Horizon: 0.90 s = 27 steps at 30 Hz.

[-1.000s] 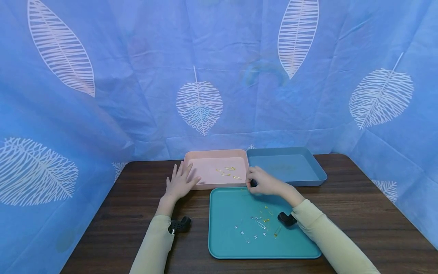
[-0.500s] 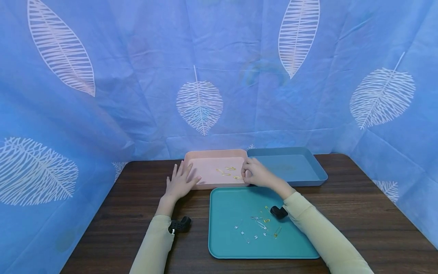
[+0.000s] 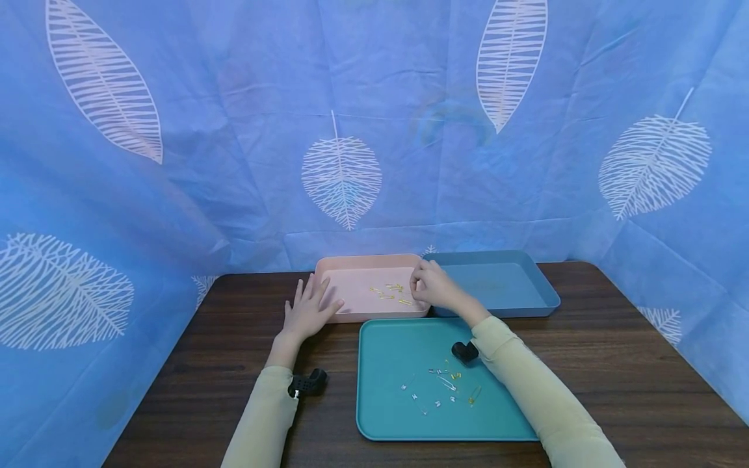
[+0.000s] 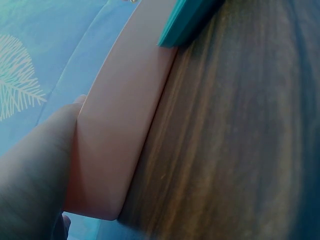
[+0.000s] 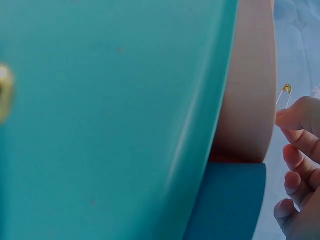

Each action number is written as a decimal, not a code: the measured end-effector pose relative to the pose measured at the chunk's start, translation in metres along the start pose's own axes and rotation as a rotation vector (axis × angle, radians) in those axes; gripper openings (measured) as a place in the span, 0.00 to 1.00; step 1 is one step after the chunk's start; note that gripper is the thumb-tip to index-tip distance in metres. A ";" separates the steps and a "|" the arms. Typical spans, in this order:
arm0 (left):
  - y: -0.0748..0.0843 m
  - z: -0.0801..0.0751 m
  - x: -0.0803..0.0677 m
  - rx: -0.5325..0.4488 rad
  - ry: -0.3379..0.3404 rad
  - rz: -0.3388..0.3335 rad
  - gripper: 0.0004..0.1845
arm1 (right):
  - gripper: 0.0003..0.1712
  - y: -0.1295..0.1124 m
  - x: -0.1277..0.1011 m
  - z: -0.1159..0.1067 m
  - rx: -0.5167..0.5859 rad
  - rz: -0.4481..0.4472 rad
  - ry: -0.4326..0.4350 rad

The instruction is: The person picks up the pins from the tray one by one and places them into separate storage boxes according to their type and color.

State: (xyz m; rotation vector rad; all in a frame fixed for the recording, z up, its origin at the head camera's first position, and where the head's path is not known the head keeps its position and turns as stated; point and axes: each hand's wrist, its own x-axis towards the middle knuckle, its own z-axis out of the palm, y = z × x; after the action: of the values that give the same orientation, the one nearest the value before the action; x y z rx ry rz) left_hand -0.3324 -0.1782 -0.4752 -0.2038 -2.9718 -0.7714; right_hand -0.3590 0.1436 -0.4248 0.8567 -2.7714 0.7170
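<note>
Over the pink tray (image 3: 351, 263), the right hand (image 3: 430, 289) pinches a gold safety pin (image 5: 285, 94) between fingertips, just beside the few gold pins (image 3: 391, 294) already lying there. By my reading the sorting is partly done: a scatter of gold and silver pins (image 3: 440, 385) remains on the teal tray (image 3: 386, 351), and the blue tray (image 3: 526, 286) looks bare. Fingers straight, gripping nothing, the left hand (image 3: 307, 312) rests flat against the pink tray's near corner.

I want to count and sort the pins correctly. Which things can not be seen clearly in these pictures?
- Silver pins on the teal tray, head view: too small to count.
- Gold pins in the pink tray, head view: too small to count.
- Safety pin, right wrist view: lower end hidden by the right hand.
- Left hand, left wrist view: fingers hidden behind the pink tray's wall.
- Blue tray: contents, if any, unclear.
</note>
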 end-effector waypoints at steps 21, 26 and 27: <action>0.002 -0.001 0.000 -0.011 -0.011 -0.006 0.43 | 0.12 0.002 0.025 0.022 -0.133 0.094 0.009; 0.002 -0.001 0.000 -0.013 -0.012 -0.006 0.43 | 0.12 0.003 0.027 0.025 -0.148 0.099 0.019; 0.002 -0.001 -0.001 -0.013 -0.013 -0.005 0.43 | 0.13 0.003 0.027 0.025 -0.148 0.099 0.023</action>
State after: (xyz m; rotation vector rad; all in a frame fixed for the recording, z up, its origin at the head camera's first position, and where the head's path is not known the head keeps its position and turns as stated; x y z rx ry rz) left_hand -0.3314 -0.1771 -0.4729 -0.2021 -2.9812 -0.7927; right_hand -0.3832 0.1201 -0.4405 0.6832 -2.8206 0.5250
